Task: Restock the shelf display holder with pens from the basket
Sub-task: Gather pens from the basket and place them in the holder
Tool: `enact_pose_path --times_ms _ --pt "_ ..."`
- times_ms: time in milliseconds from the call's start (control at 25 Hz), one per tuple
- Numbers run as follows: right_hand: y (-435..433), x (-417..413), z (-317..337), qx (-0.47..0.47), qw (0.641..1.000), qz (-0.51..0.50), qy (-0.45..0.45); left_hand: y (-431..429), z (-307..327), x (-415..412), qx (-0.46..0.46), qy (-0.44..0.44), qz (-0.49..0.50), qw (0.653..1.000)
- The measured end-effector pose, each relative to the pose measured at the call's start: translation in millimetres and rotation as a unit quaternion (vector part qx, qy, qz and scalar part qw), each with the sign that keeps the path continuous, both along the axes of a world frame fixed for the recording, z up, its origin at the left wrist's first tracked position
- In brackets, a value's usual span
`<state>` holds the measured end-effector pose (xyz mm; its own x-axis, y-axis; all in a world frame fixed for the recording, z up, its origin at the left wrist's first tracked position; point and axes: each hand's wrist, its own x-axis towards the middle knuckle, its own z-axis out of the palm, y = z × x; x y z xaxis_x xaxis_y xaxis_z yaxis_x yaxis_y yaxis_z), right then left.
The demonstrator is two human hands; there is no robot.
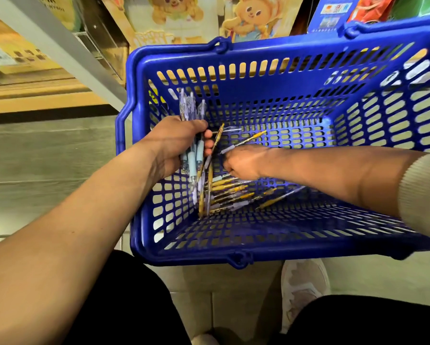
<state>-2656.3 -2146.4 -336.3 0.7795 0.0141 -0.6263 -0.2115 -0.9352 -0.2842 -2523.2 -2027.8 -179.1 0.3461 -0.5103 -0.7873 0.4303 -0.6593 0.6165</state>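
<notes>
Left grip [176, 145] clasped a bundle of blue pens [192, 161] inside the basket [283, 49]; right grip [242, 163] lay among loose pens [230, 195], its hold indiscernible.

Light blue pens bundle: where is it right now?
In the head view, the light blue pens stand gripped in the left hand at the left wall of the blue basket, just left of the right hand among the loose yellow pens.

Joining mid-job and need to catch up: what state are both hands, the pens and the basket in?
left hand: gripping a bundle of pens
right hand: down among the loose pens, grip hidden
loose pens: heaped at the basket bottom
basket: upright, mostly bare
</notes>
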Motion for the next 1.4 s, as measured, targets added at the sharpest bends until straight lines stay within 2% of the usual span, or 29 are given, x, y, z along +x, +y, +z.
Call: enact_pose_path --times_ms 120,320,520,600,720,800,880,960,1080,1200,1360,1400 --pt "-12 -7 0 0.004 0.998 0.016 0.054 0 -1 -1 -0.001 -0.008 -0.006 1.000" --pt "-29 -29 10 -0.007 0.996 0.060 0.065 -4 -1 -5 -0.001 -0.006 -0.016 1.000" --pt "-47 -52 15 -0.082 0.989 0.075 0.100 -8 -4 -7 0.013 -0.006 -0.028 1.000" --pt "-52 -57 13 -0.089 0.990 0.045 0.101 -8 -5 -8 0.004 0.010 -0.012 1.000" --pt "-70 -52 22 0.010 0.989 -0.114 0.094 -8 -8 -7 -0.013 0.020 -0.001 1.000" --pt "-85 -46 28 0.094 0.964 -0.246 0.035 -8 -9 -6 -0.015 0.011 -0.004 1.000" --pt "-93 -38 34 0.162 0.916 -0.364 -0.046 -8 -9 -5 -0.020 0.010 0.007 1.000" --pt "-92 -32 42 0.208 0.868 -0.438 -0.110 -8 -8 -4 -0.028 0.012 0.015 0.999" --pt "-76 -18 58 0.298 0.822 -0.461 -0.151 -6 -9 -2 -0.034 -0.001 0.016 0.999" --pt "-55 2 76 0.402 0.764 -0.482 -0.149 -6 -10 -3 -0.013 -0.022 0.003 1.000" --pt "-27 28 89 0.453 0.708 -0.511 -0.181 -6 -5 -7 -0.009 0.026 -0.010 1.000" --pt "-26 29 89 0.475 0.684 -0.523 -0.181 -6 -4 -6 -0.011 0.031 -0.002 0.999"
